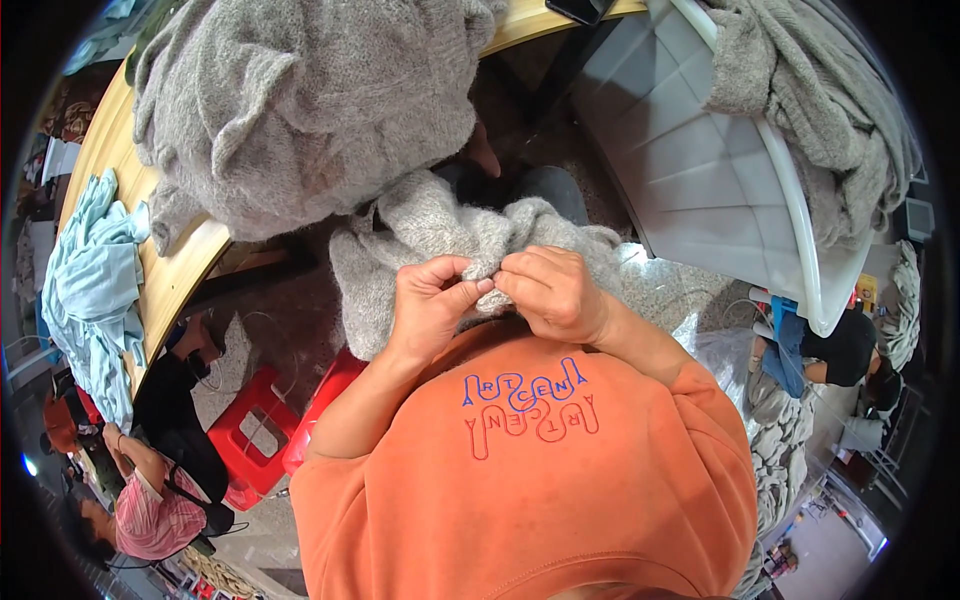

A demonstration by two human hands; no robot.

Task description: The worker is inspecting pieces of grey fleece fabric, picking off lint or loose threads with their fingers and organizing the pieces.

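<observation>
A grey knitted garment [375, 285] lies bunched across my lap, close against my orange top. My left hand [432, 300] pinches a fold of it between thumb and fingers. Right beside it, my right hand [553, 290] grips the same fold, its fingers curled in. The two hands almost touch at the fingertips. Whether anything small sits between the fingertips is hidden. Beyond them, a large heap of grey knitwear [320, 100] rests on the wooden table and hangs over its near edge.
The curved wooden table [180, 285] bears light blue cloth [95, 270] at left and a dark phone [580, 8] at the far edge. A big pale plastic bin [690, 150] stands at right, grey knitwear [810, 110] over its rim. Red stools [250, 425] stand at left; people sit on both sides.
</observation>
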